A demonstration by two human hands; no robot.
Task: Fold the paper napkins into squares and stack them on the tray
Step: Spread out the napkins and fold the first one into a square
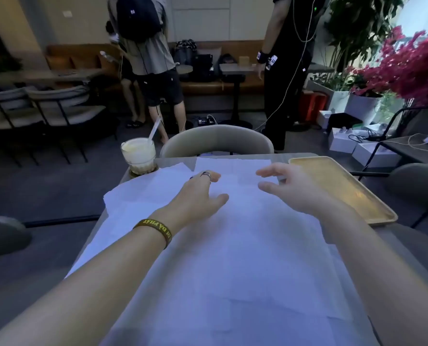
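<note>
Napkins (233, 258) lie flat and open over most of the table (281, 157), from the near edge up to the far edge. They are thin white paper sheets with soft fold lines, and they lap over each other. The pile is long from near to far. One sheet at the far edge shows straight sides and square corners, and another pokes out at a slant toward the left edge.

The table top is smooth and grey.

A tan tray (345, 186) sits along the right edge, up to the far right corner. It is a long shape with round corners and a low rim, and its long side runs from near to far.

The left hand (195, 196) and right hand (295, 188) are apart, palms down over the far part of the napkins. The fingers are loose and spread and grip nothing. I cannot tell if they touch the paper.

A glass (138, 156) of pale creamy drink with a straw stands at the far left corner.

A dark wristband (155, 231) with yellow letters is on the left wrist, and a ring (206, 174) is on a left finger.
</note>
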